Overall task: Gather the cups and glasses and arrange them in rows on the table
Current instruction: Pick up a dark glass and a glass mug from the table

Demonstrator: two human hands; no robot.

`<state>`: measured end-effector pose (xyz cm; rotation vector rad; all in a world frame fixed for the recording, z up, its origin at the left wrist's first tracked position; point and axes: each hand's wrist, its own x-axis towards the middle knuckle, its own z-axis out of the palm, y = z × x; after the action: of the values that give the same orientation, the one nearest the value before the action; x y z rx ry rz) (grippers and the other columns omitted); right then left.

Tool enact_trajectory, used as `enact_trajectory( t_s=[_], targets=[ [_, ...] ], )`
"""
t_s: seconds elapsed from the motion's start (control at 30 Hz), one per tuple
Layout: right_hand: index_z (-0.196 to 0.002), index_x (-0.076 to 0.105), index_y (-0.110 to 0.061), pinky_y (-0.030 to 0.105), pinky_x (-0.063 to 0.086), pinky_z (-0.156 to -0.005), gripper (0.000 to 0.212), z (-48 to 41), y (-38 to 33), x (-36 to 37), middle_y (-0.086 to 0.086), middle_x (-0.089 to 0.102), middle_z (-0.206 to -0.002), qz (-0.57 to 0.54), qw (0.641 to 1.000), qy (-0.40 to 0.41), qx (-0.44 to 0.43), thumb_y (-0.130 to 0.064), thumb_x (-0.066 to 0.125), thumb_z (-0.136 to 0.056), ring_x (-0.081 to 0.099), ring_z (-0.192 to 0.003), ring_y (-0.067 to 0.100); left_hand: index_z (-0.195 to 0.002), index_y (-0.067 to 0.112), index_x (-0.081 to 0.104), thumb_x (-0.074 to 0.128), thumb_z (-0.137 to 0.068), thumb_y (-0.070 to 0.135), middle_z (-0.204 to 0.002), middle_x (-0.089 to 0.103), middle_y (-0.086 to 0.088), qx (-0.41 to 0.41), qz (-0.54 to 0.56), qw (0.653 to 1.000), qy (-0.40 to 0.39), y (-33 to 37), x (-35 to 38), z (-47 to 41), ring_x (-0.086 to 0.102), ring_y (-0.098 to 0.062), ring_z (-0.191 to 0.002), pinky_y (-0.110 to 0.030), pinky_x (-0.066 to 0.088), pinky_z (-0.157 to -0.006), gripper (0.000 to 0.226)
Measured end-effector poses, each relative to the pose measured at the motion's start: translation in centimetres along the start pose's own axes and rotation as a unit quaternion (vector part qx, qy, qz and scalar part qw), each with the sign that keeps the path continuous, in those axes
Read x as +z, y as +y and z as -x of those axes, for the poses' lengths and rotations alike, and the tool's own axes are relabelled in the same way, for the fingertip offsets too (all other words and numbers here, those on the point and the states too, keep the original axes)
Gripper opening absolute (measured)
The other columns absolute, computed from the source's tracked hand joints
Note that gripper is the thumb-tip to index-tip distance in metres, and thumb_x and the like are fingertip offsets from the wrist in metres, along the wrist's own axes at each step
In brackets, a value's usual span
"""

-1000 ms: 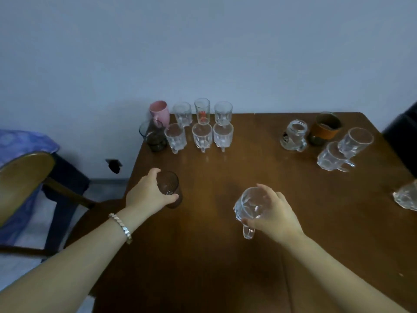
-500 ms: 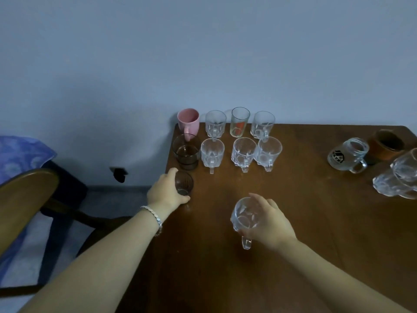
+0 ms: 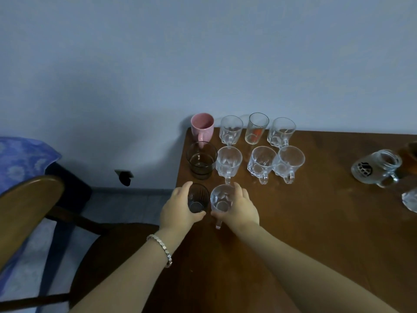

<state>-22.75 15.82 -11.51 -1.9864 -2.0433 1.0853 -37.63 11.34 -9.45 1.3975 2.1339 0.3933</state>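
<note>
My left hand grips a small dark glass standing near the table's left edge. Right beside it, my right hand holds a clear handled glass mug, its handle pointing toward me. Behind them stand two rows. The back row has a pink mug, a clear mug, a tall glass with a red print and another clear mug. The row in front has a large dark tumbler and three clear mugs.
The brown wooden table meets the wall at the back. A jar mug with a black logo lies at the right, a brown cup and another clear glass at the frame edge. A wooden chair stands left of the table.
Both hands moved forward and left with their glasses. The dark glass and the clear mug now sit side by side just in front of the second row.
</note>
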Motion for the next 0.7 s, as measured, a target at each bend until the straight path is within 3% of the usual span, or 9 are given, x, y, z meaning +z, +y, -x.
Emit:
enact_trajectory(
  t_s=[0.1, 0.2, 0.3, 0.37, 0.4, 0.47, 0.53, 0.6, 0.7],
  targets=[
    [-0.151, -0.001, -0.018, 0.039, 0.039, -0.106, 0.116, 1.2, 0.9, -0.4, 0.0, 0.017, -0.157, -0.069, 0.996, -0.052, 0.006, -0.044, 0.078, -0.07, 0.035, -0.138, 0.023, -0.147, 0.024, 0.025, 0.073, -0.078, 0.035, -0.149, 0.037, -0.003, 0.001, -0.032, 0.999, -0.008, 0.2, 0.0, 0.2, 0.051, -0.027, -0.126, -0.037, 0.049, -0.092, 0.085],
    [-0.15, 0.01, -0.015, 0.036, 0.037, -0.11, 0.107, 2.8, 2.8, -1.7, 0.005, 0.024, -0.156, -0.036, 0.994, -0.101, 0.006, -0.044, 0.077, -0.071, 0.036, -0.138, 0.023, -0.15, 0.024, 0.011, 0.063, -0.084, 0.044, -0.157, 0.023, -0.005, 0.002, -0.133, 0.991, -0.031, 0.9, -0.2, 0.6, 0.043, -0.028, -0.132, -0.038, 0.05, -0.092, 0.087],
    [-0.143, 0.033, -0.013, 0.031, 0.043, -0.104, 0.077, 4.5, 5.7, -3.9, 0.008, 0.046, -0.143, 0.027, 0.985, -0.169, 0.031, -0.038, 0.07, -0.081, 0.048, -0.127, 0.022, -0.151, 0.02, -0.001, 0.059, -0.087, 0.044, -0.161, 0.001, -0.01, 0.025, -0.231, 0.972, -0.026, 2.1, -0.3, 1.9, 0.01, -0.032, -0.147, -0.043, 0.023, -0.117, 0.091],
    [-0.136, 0.046, -0.015, 0.029, 0.047, -0.096, 0.059, 5.8, 8.0, -5.6, 0.005, 0.056, -0.131, 0.056, 0.976, -0.206, 0.038, -0.036, 0.066, -0.085, 0.056, -0.117, 0.02, -0.151, 0.017, 0.005, 0.056, -0.089, 0.039, -0.161, 0.0, -0.011, 0.06, -0.262, 0.963, -0.025, 3.7, 0.0, 3.4, -0.002, -0.029, -0.149, -0.042, 0.01, -0.121, 0.083],
    [-0.135, 0.047, -0.016, 0.028, 0.047, -0.095, 0.055, 6.6, 9.2, -6.5, 0.004, 0.058, -0.128, 0.065, 0.974, -0.213, 0.039, -0.037, 0.064, -0.086, 0.057, -0.115, 0.02, -0.15, 0.016, 0.013, 0.054, -0.09, 0.037, -0.161, 0.006, -0.011, 0.081, -0.268, 0.96, -0.032, 4.9, 0.3, 4.3, 0.001, -0.028, -0.149, -0.041, 0.01, -0.121, 0.076],
    [-0.134, 0.047, -0.018, 0.029, 0.045, -0.098, 0.052, 8.4, 11.9, -8.3, 0.003, 0.056, -0.131, 0.082, 0.973, -0.213, 0.04, -0.037, 0.061, -0.088, 0.055, -0.118, 0.02, -0.143, 0.017, 0.032, 0.05, -0.092, 0.034, -0.152, 0.033, -0.01, 0.117, -0.27, 0.953, -0.074, 7.7, 1.5, 6.4, 0.027, -0.027, -0.143, -0.039, 0.027, -0.115, 0.056],
    [-0.134, 0.047, -0.017, 0.03, 0.044, -0.101, 0.05, 10.5, 14.7, -10.4, 0.003, 0.055, -0.134, 0.093, 0.973, -0.206, 0.042, -0.037, 0.058, -0.089, 0.053, -0.121, 0.021, -0.133, 0.018, 0.045, 0.047, -0.094, 0.034, -0.132, 0.057, -0.005, 0.134, -0.267, 0.944, -0.14, 10.8, 3.2, 8.7, 0.056, -0.024, -0.118, -0.036, 0.048, -0.095, 0.042],
    [-0.134, 0.047, -0.018, 0.031, 0.044, -0.1, 0.049, 12.7, 18.1, -12.7, 0.004, 0.055, -0.133, 0.096, 0.976, -0.192, 0.047, -0.036, 0.058, -0.09, 0.053, -0.121, 0.022, -0.129, 0.019, 0.05, 0.046, -0.095, 0.035, -0.123, 0.063, -0.002, 0.143, -0.255, 0.936, -0.195, 13.9, 5.6, 10.9, 0.063, -0.021, -0.104, -0.034, 0.053, -0.084, 0.038],
    [-0.133, 0.048, -0.018, 0.033, 0.047, -0.098, 0.047, 16.5, 24.1, -16.3, 0.004, 0.057, -0.13, 0.092, 0.981, -0.159, 0.056, -0.035, 0.057, -0.09, 0.055, -0.117, 0.022, -0.128, 0.022, 0.051, 0.048, -0.094, 0.036, -0.124, 0.062, 0.0, 0.161, -0.238, 0.929, -0.234, 18.5, 10.1, 13.8, 0.063, -0.016, -0.103, -0.027, 0.051, -0.079, 0.037]
  ],
)
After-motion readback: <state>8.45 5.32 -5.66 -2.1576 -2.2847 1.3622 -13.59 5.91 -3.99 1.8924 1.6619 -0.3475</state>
